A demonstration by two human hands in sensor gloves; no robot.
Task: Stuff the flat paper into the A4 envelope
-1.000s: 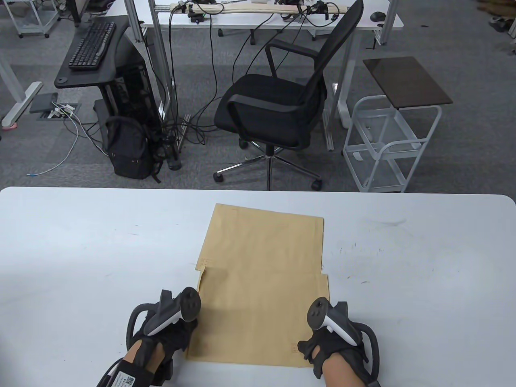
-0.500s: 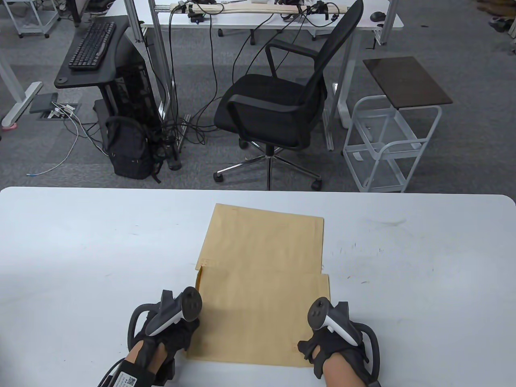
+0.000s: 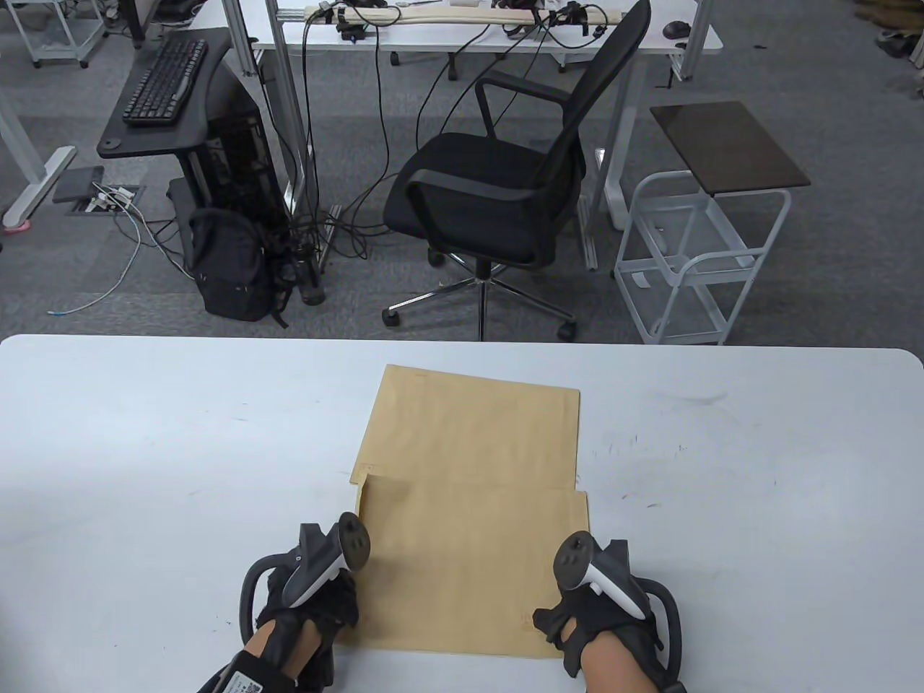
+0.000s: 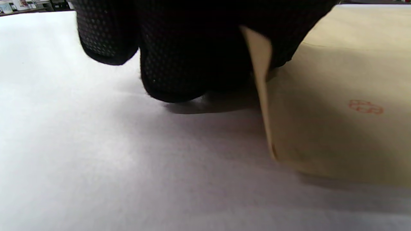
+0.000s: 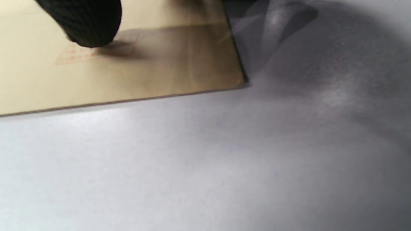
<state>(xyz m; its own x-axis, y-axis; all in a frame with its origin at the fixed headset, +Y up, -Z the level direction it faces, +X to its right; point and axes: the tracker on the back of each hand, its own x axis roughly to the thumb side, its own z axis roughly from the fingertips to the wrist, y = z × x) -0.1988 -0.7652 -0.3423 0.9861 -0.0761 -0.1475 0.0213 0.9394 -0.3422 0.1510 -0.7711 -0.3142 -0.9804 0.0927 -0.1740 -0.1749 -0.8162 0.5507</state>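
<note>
A brown A4 envelope (image 3: 469, 570) lies flat at the table's near edge. A brown flat sheet (image 3: 473, 426) sticks out from under its far edge, away from me. My left hand (image 3: 317, 577) is at the envelope's left edge. In the left wrist view its fingers (image 4: 192, 48) pinch that edge (image 4: 261, 83), which is lifted off the table. My right hand (image 3: 599, 599) rests at the near right corner. In the right wrist view one fingertip (image 5: 86, 22) presses on the envelope (image 5: 160, 64) beside a red printed mark. The envelope's mouth is hidden.
The white table (image 3: 758, 469) stretches wide on both sides of the envelope. Beyond its far edge stand a black office chair (image 3: 498, 188), a white wire cart (image 3: 693, 267) and a black backpack (image 3: 227, 267) on the floor.
My left hand has shifted a little right and toward me along the envelope's left edge. The envelope's far left corner now covers slightly more of the sheet. The right hand has barely moved.
</note>
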